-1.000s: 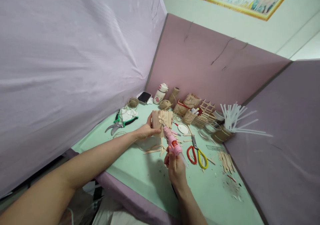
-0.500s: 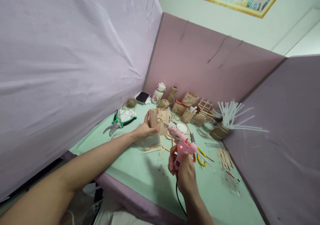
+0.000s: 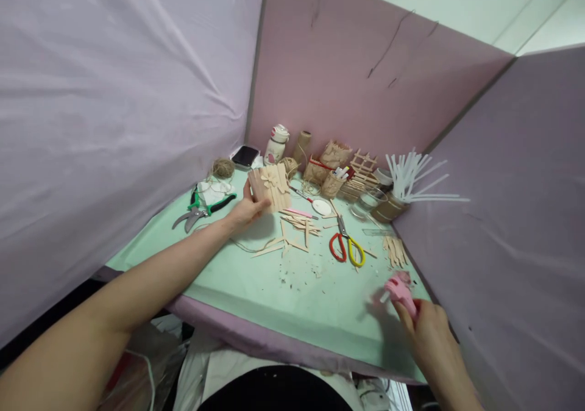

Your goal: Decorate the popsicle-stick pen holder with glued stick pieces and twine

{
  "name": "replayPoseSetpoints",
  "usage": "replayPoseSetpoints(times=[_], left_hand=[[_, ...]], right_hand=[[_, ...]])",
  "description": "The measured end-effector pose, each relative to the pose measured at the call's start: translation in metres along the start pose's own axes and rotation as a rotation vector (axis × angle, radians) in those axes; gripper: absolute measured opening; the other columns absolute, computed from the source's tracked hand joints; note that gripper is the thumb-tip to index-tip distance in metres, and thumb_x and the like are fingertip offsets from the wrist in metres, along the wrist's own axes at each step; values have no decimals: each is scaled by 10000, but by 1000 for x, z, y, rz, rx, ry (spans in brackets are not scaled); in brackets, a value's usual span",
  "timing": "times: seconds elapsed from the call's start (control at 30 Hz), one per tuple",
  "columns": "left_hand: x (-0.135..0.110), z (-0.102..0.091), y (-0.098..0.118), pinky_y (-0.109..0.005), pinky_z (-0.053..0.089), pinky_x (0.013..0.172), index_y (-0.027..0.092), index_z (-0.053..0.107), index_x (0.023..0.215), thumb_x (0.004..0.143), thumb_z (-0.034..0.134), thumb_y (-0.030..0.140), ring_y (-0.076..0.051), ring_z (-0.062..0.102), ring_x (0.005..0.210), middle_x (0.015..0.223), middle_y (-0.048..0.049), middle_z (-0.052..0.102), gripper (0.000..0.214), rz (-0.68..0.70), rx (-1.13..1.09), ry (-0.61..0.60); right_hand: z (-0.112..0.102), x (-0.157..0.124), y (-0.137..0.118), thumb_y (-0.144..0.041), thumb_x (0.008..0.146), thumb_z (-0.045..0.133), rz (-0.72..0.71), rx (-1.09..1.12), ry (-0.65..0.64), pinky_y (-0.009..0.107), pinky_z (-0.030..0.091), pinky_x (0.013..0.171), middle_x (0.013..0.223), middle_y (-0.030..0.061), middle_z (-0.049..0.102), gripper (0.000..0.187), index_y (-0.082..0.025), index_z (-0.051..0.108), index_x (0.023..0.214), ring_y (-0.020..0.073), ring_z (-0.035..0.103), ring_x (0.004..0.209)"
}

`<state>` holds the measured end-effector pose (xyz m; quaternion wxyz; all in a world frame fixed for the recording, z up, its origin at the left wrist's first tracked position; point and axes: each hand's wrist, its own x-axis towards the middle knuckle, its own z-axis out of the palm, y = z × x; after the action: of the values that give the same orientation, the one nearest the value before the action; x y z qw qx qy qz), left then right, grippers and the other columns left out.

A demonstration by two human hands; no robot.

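Left of red-and-yellow-handled metal scissors [image 3: 345, 234], left hand [image 3: 249, 211] grips pale wooden-stick box [image 3: 280, 197], petalled wooden flower [image 3: 269, 180] seemingly attached, thin loose wooden sticks [image 3: 299, 223] unattached; right of them, right hand [image 3: 429, 328] grasps pink plastic glue gun [image 3: 400, 288].

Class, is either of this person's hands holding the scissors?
No, the scissors lie on the tabletop; the left hand holds a wooden piece and the right hand a pink glue gun.

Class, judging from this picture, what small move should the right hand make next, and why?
Probably set the pink glue gun down on the green tabletop: the right hand holds it near the table's right edge, well apart from the stick-covered piece in the left hand, and that piece bears a wooden flower.
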<state>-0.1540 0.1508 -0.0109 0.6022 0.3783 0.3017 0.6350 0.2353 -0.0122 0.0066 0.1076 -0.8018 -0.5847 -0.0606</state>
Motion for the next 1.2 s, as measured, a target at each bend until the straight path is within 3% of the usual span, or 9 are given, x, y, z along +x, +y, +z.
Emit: replayPoseSetpoints(times=[0.23, 0.43, 0.5, 0.57, 0.63, 0.7, 0.83, 1.0, 1.2], left_hand=[[-3, 6, 8, -424, 443, 1022, 400, 29, 1482, 616, 833, 239, -254, 421, 1343, 1529, -95, 347, 1193, 47, -45, 11], [-5, 7, 9, -451, 425, 1035, 403, 4, 1482, 607, 832, 233, -266, 428, 1337, 1508, -100, 383, 1216, 62, -59, -17], [-5, 7, 8, -454, 415, 1043, 403, -3, 1482, 619, 821, 231, -260, 440, 1328, 1500, -96, 397, 1206, 70, -53, -33], [-5, 7, 7, -465, 412, 1044, 411, -7, 1481, 626, 814, 226, -261, 443, 1326, 1503, -88, 395, 1199, 70, -42, -27], [-5, 7, 5, -480, 417, 1037, 405, -15, 1484, 620, 818, 230, -273, 443, 1325, 1498, -89, 401, 1212, 52, -21, -9], [-5, 7, 4, -489, 424, 1029, 388, -30, 1488, 602, 833, 253, -287, 447, 1321, 1482, -100, 421, 1244, 35, 1, 5], [-5, 5, 4, -476, 416, 1036, 370, -52, 1487, 566, 855, 304, -289, 452, 1317, 1461, -104, 447, 1295, 60, 11, 12], [0, 6, 5, -440, 427, 1025, 346, -30, 1490, 569, 843, 280, -285, 451, 1317, 1460, -102, 448, 1271, 66, 14, 27], [0, 7, 3, -349, 493, 930, 375, 94, 1474, 652, 784, 241, -241, 489, 1269, 1360, -18, 550, 1081, 82, 78, 41]], right_hand=[[17, -21, 27, -508, 921, 386, -51, -294, -203, 392, 475, 647, 778, 162, 649, 412, -171, 587, 794, 331, 670, 756], [-4, -15, 15, -512, 850, 518, -251, -303, -1, 424, 463, 664, 850, 177, 681, 375, -162, 623, 932, 336, 648, 742], [-16, -13, -8, -541, 875, 468, -307, -228, 94, 425, 465, 690, 962, 172, 678, 423, -171, 615, 1019, 331, 642, 810], [-24, -11, -48, -521, 901, 453, -470, 53, 176, 399, 466, 741, 964, 147, 678, 408, -169, 629, 1011, 290, 637, 844], [-25, -8, -100, -468, 931, 446, -635, 297, 102, 351, 455, 735, 868, 95, 678, 337, -200, 648, 902, 236, 628, 800], [-16, -4, -154, -393, 941, 458, -725, 400, -7, 324, 436, 712, 818, 75, 666, 297, -210, 650, 807, 220, 613, 791], [19, 8, -235, -308, 914, 491, -653, 295, -53, 325, 400, 661, 770, 118, 665, 287, -181, 658, 717, 238, 603, 747], [51, 14, -264, -303, 856, 528, -598, 178, -112, 345, 398, 656, 818, 189, 694, 264, -110, 701, 807, 283, 633, 775], [53, 14, -262, -195, 810, 524, -550, 185, -151, 336, 399, 653, 838, 154, 705, 196, -115, 702, 828, 263, 633, 765]])
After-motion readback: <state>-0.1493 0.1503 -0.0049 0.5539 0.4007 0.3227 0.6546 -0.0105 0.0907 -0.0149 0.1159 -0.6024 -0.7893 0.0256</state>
